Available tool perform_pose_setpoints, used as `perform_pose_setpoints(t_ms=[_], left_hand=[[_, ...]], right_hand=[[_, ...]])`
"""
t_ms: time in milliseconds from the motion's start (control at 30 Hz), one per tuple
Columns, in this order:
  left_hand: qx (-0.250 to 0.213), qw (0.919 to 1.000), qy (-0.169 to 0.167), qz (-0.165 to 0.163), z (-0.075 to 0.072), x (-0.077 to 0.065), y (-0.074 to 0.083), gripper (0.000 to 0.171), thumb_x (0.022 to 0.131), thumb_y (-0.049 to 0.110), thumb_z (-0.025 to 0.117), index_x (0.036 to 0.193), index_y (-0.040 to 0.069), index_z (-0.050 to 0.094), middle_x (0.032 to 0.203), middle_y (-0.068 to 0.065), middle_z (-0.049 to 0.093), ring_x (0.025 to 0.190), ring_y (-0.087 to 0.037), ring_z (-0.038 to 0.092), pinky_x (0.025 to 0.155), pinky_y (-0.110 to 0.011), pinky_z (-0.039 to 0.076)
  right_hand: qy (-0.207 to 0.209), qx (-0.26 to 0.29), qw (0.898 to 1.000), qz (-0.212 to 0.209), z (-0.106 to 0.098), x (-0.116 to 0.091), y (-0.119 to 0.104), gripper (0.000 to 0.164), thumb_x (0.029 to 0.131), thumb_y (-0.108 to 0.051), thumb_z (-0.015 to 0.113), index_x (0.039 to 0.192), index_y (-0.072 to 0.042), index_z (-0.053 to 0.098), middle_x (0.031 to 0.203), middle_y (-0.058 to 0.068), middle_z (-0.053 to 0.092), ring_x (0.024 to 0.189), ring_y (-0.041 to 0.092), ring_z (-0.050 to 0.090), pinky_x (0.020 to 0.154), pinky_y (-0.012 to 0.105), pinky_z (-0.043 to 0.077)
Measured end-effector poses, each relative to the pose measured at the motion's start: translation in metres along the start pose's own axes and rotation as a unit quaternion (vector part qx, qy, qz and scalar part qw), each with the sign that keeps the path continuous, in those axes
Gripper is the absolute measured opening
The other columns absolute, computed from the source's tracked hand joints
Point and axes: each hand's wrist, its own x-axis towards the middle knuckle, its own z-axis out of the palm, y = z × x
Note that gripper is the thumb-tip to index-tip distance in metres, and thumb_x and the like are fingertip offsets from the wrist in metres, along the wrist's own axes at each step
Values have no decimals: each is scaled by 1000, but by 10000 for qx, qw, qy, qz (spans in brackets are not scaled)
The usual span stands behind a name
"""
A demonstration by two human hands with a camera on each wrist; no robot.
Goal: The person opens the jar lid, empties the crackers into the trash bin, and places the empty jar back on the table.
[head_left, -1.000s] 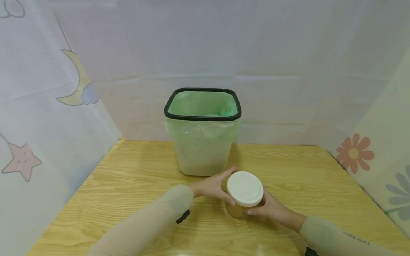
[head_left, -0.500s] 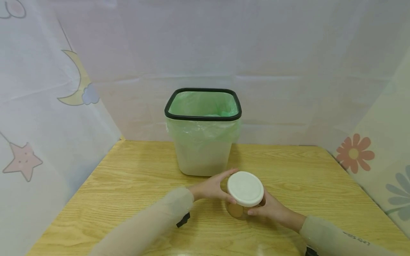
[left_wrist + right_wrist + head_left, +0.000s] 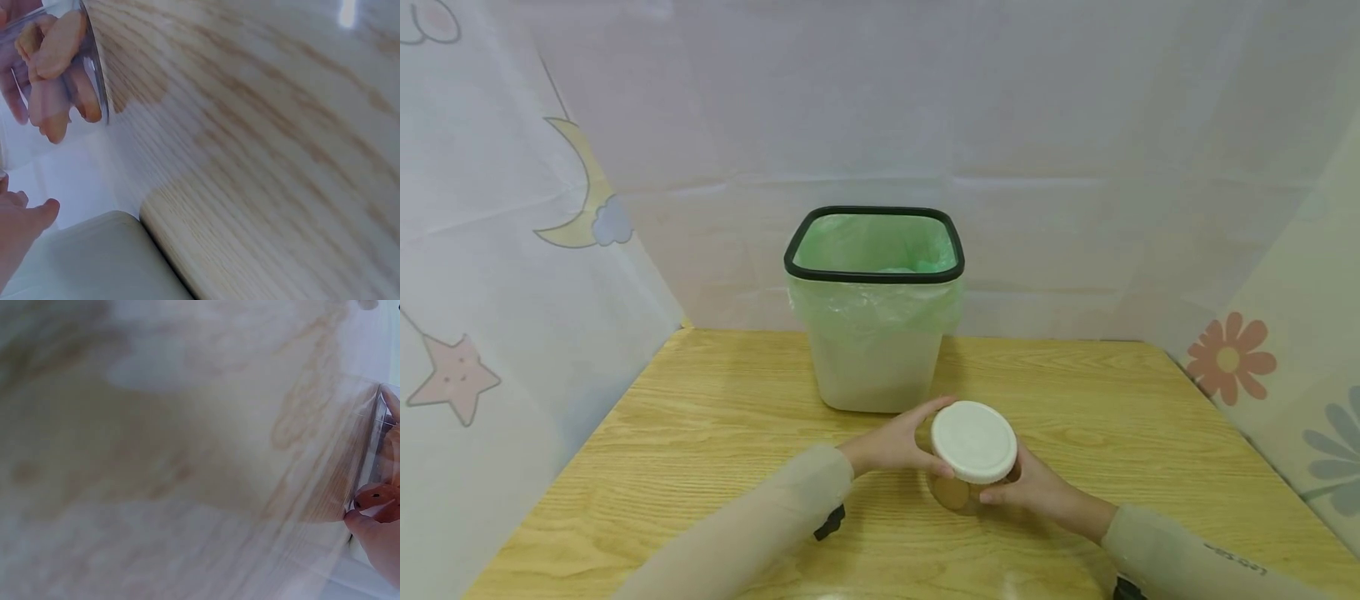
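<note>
A clear jar (image 3: 951, 497) with a broad white lid (image 3: 973, 442) stands on the wooden table, in front of the bin and slightly to its right. My left hand (image 3: 895, 442) grips the lid from the left, thumb at the near rim and fingers toward the far rim. On the right side, my right hand (image 3: 1037, 492) holds the jar's body; its far fingers are mostly hidden by the jar. Brown oval pieces (image 3: 59, 47) show through the clear wall in the left wrist view. At the right wrist view's edge, my thumb (image 3: 375, 540) presses near the jar's base.
A white bin (image 3: 876, 367) with a black rim and a pale green liner bag (image 3: 872, 242) stands behind the hands. The wooden table (image 3: 715, 392) ends against a patterned cloth backdrop (image 3: 1060, 208), which also covers both sides.
Both hands keep their places on the jar and lid. The left forearm has shifted very slightly; otherwise the scene looks the same.
</note>
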Motion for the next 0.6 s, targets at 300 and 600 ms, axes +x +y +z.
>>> perform_pose_setpoints(t_ms=[300, 600], left_hand=[[112, 9994, 318, -60, 7, -3, 2, 98, 78, 20, 84, 155, 19, 24, 160, -5, 19, 144, -25, 19, 112, -52, 23], [25, 9990, 456, -37, 12, -5, 1, 97, 79, 22, 84, 155, 17, 24, 157, -4, 26, 143, -25, 23, 111, -54, 25]], right_hand=[[-36, 157, 9998, -87, 1, -1, 0, 100, 85, -9, 76, 147, 11, 0, 141, 39, 22, 123, 49, 39, 90, 31, 49], [80, 173, 9998, -37, 2, -2, -2, 100, 84, -6, 76, 147, 10, 1, 141, 39, 23, 123, 49, 39, 89, 31, 50]])
